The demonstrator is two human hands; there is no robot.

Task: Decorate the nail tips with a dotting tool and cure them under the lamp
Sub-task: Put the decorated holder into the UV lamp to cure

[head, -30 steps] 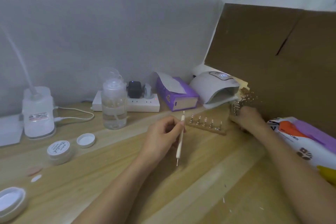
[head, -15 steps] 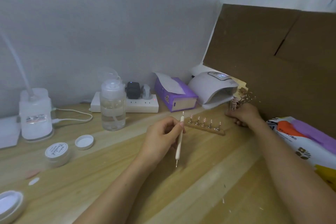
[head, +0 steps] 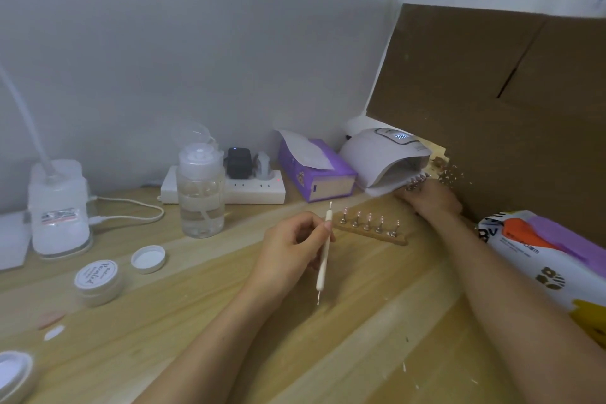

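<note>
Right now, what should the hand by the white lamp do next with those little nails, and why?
Probably slide the rack of nail tips in under the lamp. The right hand grips it at the lamp's open mouth, not yet inside, and the lamp's display is lit. The left hand only holds the dotting tool, so no dotting is under way.
</note>
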